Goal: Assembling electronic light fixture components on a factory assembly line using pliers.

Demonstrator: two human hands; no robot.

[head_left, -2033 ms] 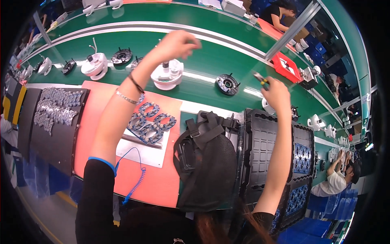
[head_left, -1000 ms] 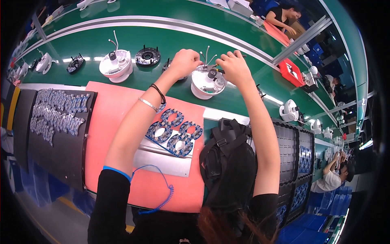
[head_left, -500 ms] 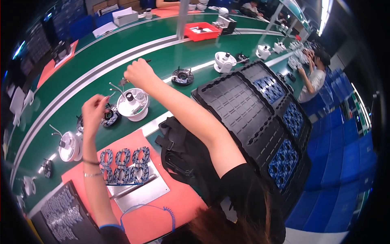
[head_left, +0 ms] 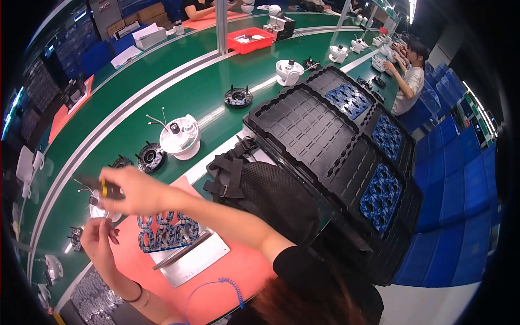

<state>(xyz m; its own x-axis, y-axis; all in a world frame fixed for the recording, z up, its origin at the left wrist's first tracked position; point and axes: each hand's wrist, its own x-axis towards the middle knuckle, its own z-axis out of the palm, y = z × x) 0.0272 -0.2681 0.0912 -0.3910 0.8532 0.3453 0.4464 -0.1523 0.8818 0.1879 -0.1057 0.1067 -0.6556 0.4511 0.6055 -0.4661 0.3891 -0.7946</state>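
Head view: right hand (head_left: 138, 189), fingers grasping yellow-and-black metal pliers (head_left: 112, 190), is shifting from round white plastic housing (head_left: 181, 143) at 9:30 to its twin (head_left: 96, 212) at 8:30, relocating work there; left hand (head_left: 101, 242) is adjoining, fingers' hold unclear.

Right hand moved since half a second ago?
Yes: the right hand has moved left and nearer the body, judged against the pink mat.
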